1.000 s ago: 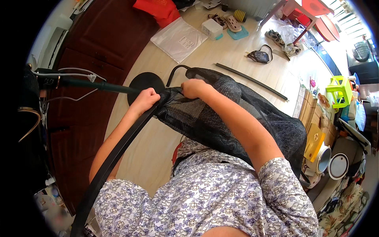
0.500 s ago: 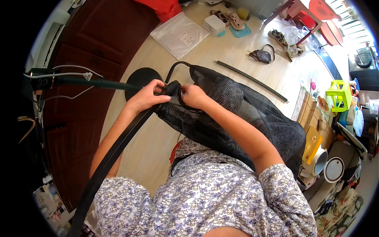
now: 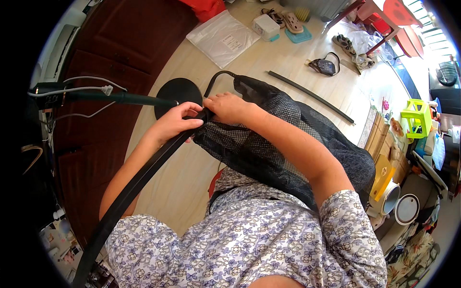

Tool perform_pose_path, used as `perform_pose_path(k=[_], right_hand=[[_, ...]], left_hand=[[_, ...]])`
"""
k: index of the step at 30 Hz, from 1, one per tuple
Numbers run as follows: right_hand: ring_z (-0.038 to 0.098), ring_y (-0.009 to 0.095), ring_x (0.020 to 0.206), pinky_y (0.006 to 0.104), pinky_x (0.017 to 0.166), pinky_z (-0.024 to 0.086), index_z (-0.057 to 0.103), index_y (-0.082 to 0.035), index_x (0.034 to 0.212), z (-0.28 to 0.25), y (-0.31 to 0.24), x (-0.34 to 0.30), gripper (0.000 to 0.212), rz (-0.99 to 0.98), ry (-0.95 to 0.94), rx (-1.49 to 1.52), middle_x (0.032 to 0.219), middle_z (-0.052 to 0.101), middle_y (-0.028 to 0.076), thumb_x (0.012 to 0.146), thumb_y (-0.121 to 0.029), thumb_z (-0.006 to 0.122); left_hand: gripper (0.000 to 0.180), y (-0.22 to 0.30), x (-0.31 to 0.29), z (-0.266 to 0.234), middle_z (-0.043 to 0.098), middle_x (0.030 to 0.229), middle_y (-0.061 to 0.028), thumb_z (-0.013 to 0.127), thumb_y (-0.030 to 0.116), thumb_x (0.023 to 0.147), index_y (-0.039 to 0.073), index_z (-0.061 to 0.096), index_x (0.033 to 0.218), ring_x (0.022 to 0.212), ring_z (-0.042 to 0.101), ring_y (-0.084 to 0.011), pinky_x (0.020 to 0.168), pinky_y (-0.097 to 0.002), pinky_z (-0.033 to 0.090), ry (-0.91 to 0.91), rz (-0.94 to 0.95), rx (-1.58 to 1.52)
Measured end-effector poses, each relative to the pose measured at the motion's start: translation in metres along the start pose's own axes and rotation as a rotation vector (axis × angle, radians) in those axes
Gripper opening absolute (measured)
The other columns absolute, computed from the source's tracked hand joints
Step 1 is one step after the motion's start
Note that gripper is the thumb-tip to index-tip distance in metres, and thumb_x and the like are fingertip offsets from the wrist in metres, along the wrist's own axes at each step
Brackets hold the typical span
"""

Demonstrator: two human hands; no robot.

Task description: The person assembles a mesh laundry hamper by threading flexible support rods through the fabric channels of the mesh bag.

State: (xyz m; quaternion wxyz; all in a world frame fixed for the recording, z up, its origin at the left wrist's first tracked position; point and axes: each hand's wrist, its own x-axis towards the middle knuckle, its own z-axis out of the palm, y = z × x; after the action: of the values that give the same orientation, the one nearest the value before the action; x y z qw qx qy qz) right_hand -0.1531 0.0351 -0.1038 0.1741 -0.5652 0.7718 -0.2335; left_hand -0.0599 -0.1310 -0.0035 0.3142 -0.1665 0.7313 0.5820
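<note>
I count two hands at frame centre: left hand and right hand, both grasping the gathered end of one black mesh net. One label, print illegible, marks one clear plastic bag, upper centre.
</note>
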Motion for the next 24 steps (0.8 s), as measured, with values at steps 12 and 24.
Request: perform_pose_path(k=[12,24], right_hand=[[0.054,0.028,0.094,0.0394,0.086,0.039,0.051,-0.006,0.099,-0.007,-0.002,0.001,0.033,-0.176,-0.007,0.067,0.095,0.058,0.01,0.073,-0.022,0.063],[0.057,0.023,0.085,0.035,0.076,0.042,0.053,-0.008,0.085,-0.009,0.005,0.001,0.033,-0.203,0.292,-0.066,0.083,0.056,0.006,0.065,-0.027,0.07]], left_hand=[[0.065,0.032,-0.038,0.005,0.051,0.115,-0.0186,0.051,-0.001,0.077,0.003,0.024,0.135,0.061,0.061,-0.016,0.045,-0.0245,0.047,-0.106,-0.131,0.062],[0.063,0.01,-0.015,-0.001,0.049,0.113,-0.0187,0.044,0.012,0.085,0.004,0.013,0.139,0.066,0.065,-0.0267,0.042,-0.0256,0.05,-0.079,-0.074,-0.423]])
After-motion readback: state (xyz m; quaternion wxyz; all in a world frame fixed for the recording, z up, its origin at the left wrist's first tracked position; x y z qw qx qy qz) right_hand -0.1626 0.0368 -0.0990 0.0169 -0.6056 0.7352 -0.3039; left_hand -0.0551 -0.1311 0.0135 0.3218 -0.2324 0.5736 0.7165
